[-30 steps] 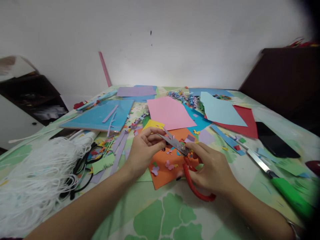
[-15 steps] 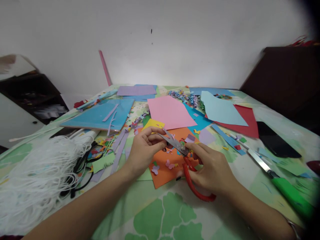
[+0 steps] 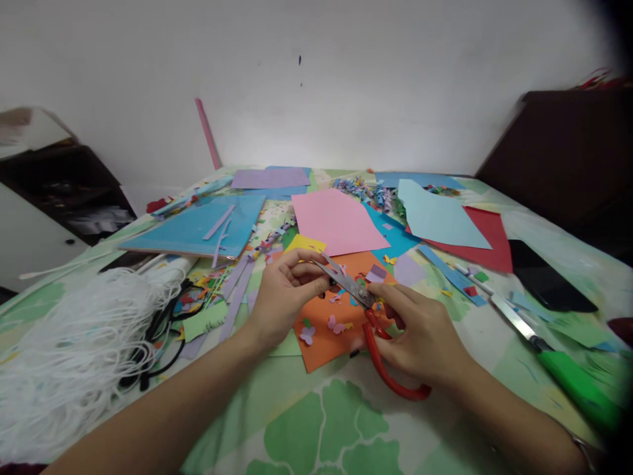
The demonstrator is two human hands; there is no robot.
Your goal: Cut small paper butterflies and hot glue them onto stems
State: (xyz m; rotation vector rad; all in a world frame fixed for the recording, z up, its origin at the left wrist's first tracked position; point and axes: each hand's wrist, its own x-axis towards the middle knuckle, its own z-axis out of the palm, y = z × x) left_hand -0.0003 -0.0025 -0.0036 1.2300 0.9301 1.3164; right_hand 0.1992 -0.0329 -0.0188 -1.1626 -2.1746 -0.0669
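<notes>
My right hand (image 3: 420, 330) grips a pair of scissors (image 3: 349, 282) by its red handles, with the blades pointing up and to the left. The blade tips reach the fingers of my left hand (image 3: 289, 290), whose thumb and fingertips are pinched together. Whatever they pinch is too small and too covered by fingers and blades to make out. Beneath both hands lies an orange paper sheet (image 3: 316, 349). On it are a pink paper butterfly (image 3: 336, 324), a lilac paper cutout (image 3: 307, 335) and other small coloured scraps.
A pink sheet (image 3: 341, 224) lies beyond my hands, and a blue pack (image 3: 198, 227) to the left. White cord (image 3: 74, 356) is heaped at the left front. To the right are a green-handled knife (image 3: 519, 323), its blade bare, and a black phone (image 3: 548, 277).
The scissor blades have swung slightly closer together, and the red handle has shifted a little to the right. My left hand stays almost in place.
</notes>
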